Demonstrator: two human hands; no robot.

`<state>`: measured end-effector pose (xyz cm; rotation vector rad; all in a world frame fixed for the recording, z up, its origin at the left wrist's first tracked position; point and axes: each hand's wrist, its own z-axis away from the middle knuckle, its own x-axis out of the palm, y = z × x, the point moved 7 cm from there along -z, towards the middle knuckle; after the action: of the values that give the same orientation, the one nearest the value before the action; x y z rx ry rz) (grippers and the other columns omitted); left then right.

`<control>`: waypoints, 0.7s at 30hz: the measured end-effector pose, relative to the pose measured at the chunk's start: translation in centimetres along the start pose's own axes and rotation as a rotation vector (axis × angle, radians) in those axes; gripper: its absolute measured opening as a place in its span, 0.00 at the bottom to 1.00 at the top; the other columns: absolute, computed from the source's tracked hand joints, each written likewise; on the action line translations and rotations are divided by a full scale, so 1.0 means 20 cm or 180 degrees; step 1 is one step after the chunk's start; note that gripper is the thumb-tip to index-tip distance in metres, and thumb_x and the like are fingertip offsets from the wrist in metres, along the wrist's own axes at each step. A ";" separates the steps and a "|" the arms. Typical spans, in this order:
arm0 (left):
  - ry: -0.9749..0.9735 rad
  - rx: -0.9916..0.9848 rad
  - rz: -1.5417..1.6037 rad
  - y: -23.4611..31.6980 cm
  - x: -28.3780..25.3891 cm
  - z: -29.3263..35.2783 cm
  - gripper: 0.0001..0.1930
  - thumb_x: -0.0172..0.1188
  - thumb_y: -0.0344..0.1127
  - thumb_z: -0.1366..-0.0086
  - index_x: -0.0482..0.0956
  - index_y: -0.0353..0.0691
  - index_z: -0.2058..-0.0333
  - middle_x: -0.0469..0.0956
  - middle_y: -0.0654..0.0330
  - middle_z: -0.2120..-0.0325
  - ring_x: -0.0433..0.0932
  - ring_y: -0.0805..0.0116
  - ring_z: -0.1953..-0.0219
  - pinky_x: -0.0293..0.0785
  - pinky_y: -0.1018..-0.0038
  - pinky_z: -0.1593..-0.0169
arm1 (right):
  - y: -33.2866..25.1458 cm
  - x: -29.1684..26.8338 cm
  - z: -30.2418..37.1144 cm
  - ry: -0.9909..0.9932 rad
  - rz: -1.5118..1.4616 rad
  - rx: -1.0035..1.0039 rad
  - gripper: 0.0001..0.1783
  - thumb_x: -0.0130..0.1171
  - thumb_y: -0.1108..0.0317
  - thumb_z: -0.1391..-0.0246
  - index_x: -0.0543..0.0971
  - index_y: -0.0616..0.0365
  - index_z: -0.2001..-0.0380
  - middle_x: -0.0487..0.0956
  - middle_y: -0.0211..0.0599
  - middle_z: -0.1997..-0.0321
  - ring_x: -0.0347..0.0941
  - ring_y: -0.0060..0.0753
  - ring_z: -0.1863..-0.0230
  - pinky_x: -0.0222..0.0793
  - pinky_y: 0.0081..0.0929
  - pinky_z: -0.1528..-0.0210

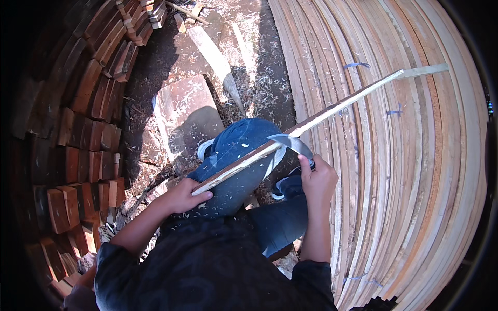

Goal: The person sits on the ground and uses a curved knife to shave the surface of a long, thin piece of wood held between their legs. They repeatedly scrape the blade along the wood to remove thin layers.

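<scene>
Left hand (185, 197): stick (332, 111) | right hand (319, 180): blade (294, 142) | shavings-strewn ground (272, 85) | stacked planks (397, 160)

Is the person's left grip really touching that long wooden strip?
Touching: the head view shows the near end of the long wooden strip held in the left grip, between thumb and fingers.
</scene>
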<state>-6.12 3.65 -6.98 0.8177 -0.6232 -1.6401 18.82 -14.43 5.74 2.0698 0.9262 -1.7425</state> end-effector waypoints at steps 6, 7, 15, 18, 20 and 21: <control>-0.0078 -0.0088 0.0180 -0.03 -0.01 0.00 0.25 0.57 0.54 0.39 0.79 0.31 0.71 0.75 0.56 0.83 0.73 0.72 0.76 0.70 0.69 0.68 | 0.66 -0.14 -0.18 0.0507 -0.0499 0.1765 0.28 0.50 0.52 0.38 0.77 0.71 0.76 0.66 0.43 0.90 0.59 0.34 0.86 0.55 0.33 0.80; -0.0124 -0.0118 0.0190 -0.03 -0.02 0.00 0.25 0.57 0.54 0.39 0.79 0.31 0.71 0.75 0.56 0.83 0.74 0.72 0.76 0.70 0.69 0.68 | 0.63 -0.13 -0.16 0.0465 -0.0661 0.1614 0.28 0.49 0.53 0.38 0.77 0.71 0.76 0.64 0.40 0.90 0.57 0.30 0.86 0.54 0.30 0.79; -0.0443 -0.0287 0.0134 -0.04 -0.01 -0.07 0.28 0.56 0.55 0.39 0.78 0.28 0.74 0.73 0.58 0.86 0.71 0.74 0.78 0.69 0.70 0.71 | 0.06 0.08 -0.05 -0.0264 -0.0423 0.0257 0.22 0.64 0.50 0.52 0.74 0.60 0.82 0.71 0.44 0.87 0.71 0.49 0.84 0.63 0.36 0.82; -0.0220 -0.0305 0.0214 -0.03 -0.02 -0.07 0.28 0.54 0.56 0.38 0.72 0.31 0.80 0.67 0.62 0.87 0.67 0.74 0.80 0.65 0.70 0.74 | 0.07 0.02 -0.17 -0.0117 -0.0031 0.0001 0.24 0.65 0.47 0.55 0.74 0.58 0.83 0.71 0.43 0.87 0.71 0.47 0.84 0.64 0.35 0.83; -0.0132 -0.0351 0.0281 0.00 -0.02 -0.07 0.29 0.53 0.56 0.38 0.69 0.33 0.83 0.65 0.64 0.88 0.64 0.75 0.81 0.62 0.71 0.76 | 0.10 0.02 -0.22 0.0001 0.0086 0.0027 0.24 0.64 0.46 0.53 0.75 0.59 0.83 0.71 0.44 0.87 0.72 0.48 0.83 0.64 0.36 0.81; -0.0117 -0.0361 0.0322 0.01 -0.02 -0.07 0.29 0.53 0.56 0.38 0.69 0.33 0.83 0.65 0.64 0.88 0.65 0.75 0.81 0.62 0.71 0.76 | 0.12 0.02 -0.25 0.0055 0.0129 0.0019 0.25 0.63 0.46 0.53 0.75 0.59 0.82 0.72 0.44 0.87 0.72 0.49 0.83 0.65 0.37 0.81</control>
<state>-4.88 4.07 -7.59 0.6647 -0.5824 -1.5860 24.25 -13.12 6.04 2.0957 0.8788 -1.7117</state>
